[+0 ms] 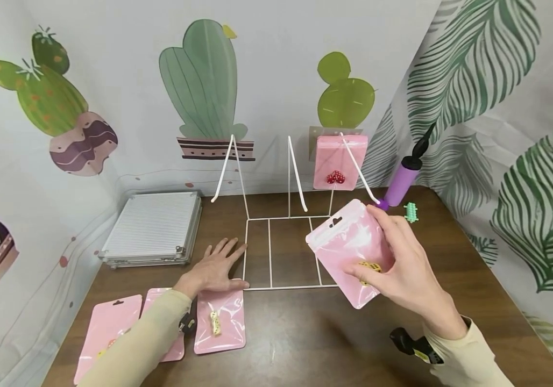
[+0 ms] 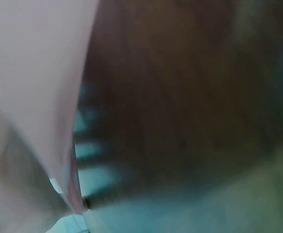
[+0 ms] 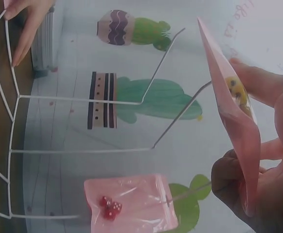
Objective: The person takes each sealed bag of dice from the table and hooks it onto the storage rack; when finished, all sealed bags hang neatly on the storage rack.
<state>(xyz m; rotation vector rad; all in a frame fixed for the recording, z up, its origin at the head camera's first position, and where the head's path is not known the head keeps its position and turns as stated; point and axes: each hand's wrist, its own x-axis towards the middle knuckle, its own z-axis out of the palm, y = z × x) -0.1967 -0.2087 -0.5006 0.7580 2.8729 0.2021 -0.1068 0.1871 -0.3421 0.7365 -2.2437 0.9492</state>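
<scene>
My right hand [image 1: 409,269] grips a pink zip pouch [image 1: 344,242] with yellow dice [image 1: 369,269] inside, thumb in front and fingers behind. The pouch tilts in front of the white wire rack [image 1: 281,288], its hang hole at the upper left. A pink pouch with red dice [image 1: 339,156] hangs on the rack's right prong. My left hand [image 1: 215,269] lies spread on the table at the rack's left edge, its thumb by the base wire. Just below it lies a pink pouch with pale dice [image 1: 223,328]. The left wrist view is dark and blurred.
Two more pink pouches [image 1: 114,317] lie at the left, partly behind my left sleeve. A silver ribbed case [image 1: 153,226] sits at the back left. A purple hand pump [image 1: 402,180] and a small green toy [image 1: 411,212] stand at the back right, near the patterned cloth wall.
</scene>
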